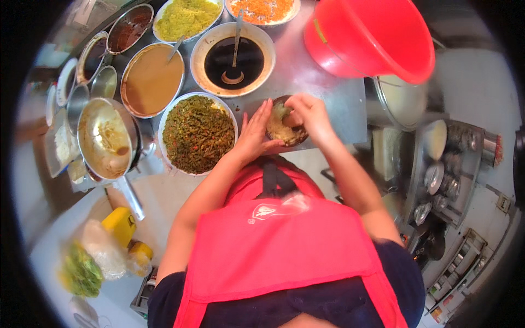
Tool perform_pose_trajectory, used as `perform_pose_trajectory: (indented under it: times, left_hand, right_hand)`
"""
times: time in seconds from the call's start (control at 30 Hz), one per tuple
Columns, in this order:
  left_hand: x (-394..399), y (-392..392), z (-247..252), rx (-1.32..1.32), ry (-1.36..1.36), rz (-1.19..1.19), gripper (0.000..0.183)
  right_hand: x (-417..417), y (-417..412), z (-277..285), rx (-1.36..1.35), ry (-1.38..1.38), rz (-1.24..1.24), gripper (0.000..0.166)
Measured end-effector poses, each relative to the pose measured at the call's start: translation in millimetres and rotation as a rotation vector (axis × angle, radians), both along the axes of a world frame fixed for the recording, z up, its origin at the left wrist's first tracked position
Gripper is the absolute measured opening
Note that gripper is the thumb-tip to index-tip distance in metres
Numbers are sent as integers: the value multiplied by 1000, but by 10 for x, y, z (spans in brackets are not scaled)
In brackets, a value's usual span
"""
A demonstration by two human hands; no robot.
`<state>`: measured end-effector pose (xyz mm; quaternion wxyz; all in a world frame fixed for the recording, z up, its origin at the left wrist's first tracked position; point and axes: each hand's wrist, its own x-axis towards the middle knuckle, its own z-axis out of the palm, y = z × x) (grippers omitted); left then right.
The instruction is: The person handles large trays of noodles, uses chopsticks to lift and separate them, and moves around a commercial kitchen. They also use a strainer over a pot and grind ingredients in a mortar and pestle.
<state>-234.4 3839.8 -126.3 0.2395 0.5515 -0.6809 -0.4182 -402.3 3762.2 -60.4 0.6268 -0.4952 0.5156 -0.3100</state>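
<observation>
A small dark brown bowl (298, 141) with a pale, mushy food (279, 127) in it stands near the front edge of the metal counter. My left hand (257, 131) lies flat against the bowl's left side, thumb along the near rim. The fingers of my right hand (304, 110) reach down into the bowl from its upper right; their tips are partly hidden, and whether they pinch any of the food cannot be told. Left of my left hand is a white bowl of chopped green pickled vegetables (199, 133). Beyond it, a bowl of dark sauce (250, 51) holds a metal ladle (236, 45).
A large red plastic bucket (344, 37) stands at the back right. On the left are a bowl of brown sauce (151, 82) and a steel saucepan (107, 139), its handle pointing towards me. Bowls of yellow shreds (186, 16) and orange shreds (262, 10) line the back.
</observation>
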Motion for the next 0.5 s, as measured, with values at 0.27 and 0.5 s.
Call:
perform_pose_trajectory:
  times: [0.27, 0.5]
  left_hand:
    - [-5, -18, 31, -3, -14, 8, 109]
    - [-19, 11, 38, -11, 3, 7, 110]
  right_hand:
    - [-135, -66, -71, 54, -66, -37, 17]
    - [-66, 82, -186, 38, -118, -91, 18]
